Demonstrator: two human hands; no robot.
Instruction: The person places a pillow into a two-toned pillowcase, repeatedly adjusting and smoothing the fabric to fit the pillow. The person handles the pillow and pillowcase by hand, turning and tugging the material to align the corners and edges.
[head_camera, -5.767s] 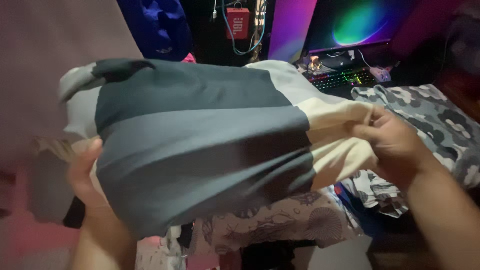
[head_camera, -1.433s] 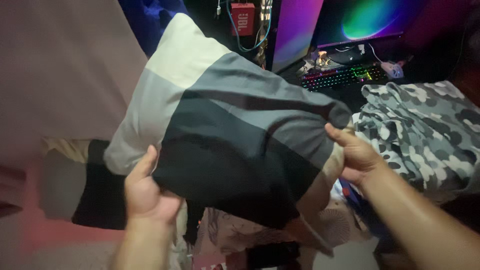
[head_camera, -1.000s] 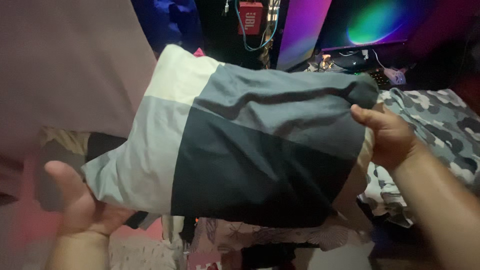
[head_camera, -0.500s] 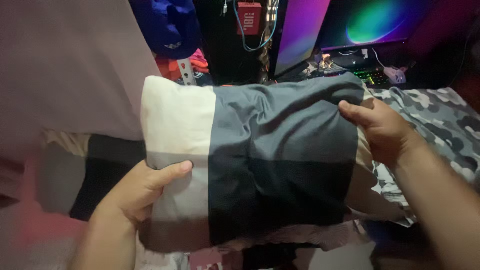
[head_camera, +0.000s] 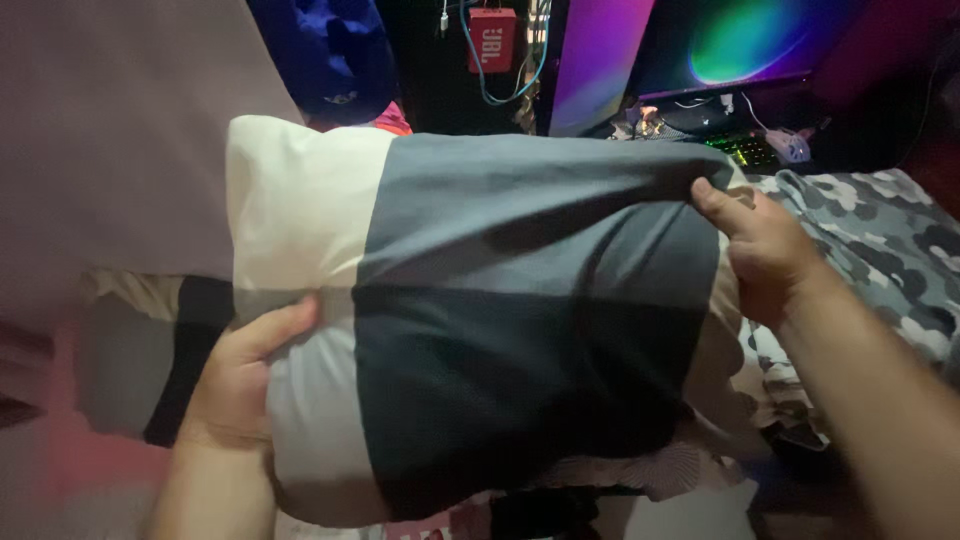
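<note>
Since half a second ago the colour-block pillow (head_camera: 480, 300) has lifted and spread wider before the glowing monitor (head_camera: 740, 45), left hand (head_camera: 240, 385) clasping its pale end, right hand (head_camera: 760, 250) pinching its open edge.

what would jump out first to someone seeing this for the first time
A plump pillow in a cream, grey and dark colour-block cover fills the middle, gripped by the left hand and right hand. Behind it, top right, a glowing purple-green monitor and rainbow-lit keyboard shine in the dark.
</note>
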